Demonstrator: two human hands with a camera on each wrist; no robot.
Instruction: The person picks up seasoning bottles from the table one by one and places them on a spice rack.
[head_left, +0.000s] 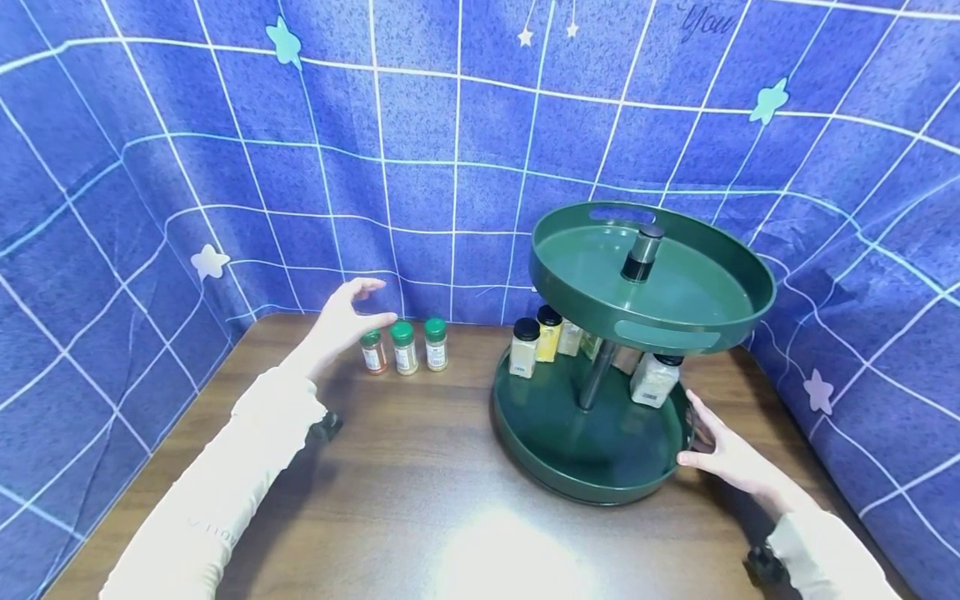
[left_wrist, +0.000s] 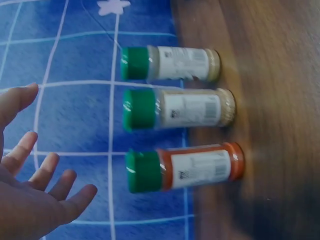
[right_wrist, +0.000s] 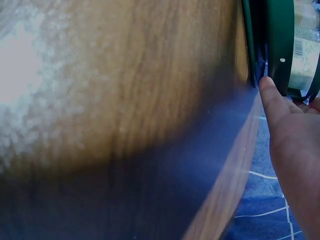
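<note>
My left hand (head_left: 343,321) is raised beside three spice jars with green caps, its thumb and fingers spread and nothing between them. From left to right stand a jar with red-orange contents (head_left: 374,353), a jar with beige contents (head_left: 405,350) and another pale jar (head_left: 436,346). In the left wrist view the red-orange jar (left_wrist: 197,167) is nearest the hand (left_wrist: 40,195). At the right, my right hand (head_left: 723,450) touches the outer rim of the lower tray of a green two-tier turntable (head_left: 592,479), thumb and fingers spread along it. Some of its fingers are partly hidden.
Several black-capped jars stand on the lower tray, among them a white one (head_left: 522,350), a yellow one (head_left: 548,335) and a pale one (head_left: 655,382). The upper tray (head_left: 675,283) overhangs them and hides some. A blue grid-patterned cloth (head_left: 420,200) hangs behind the wooden table (head_left: 405,467).
</note>
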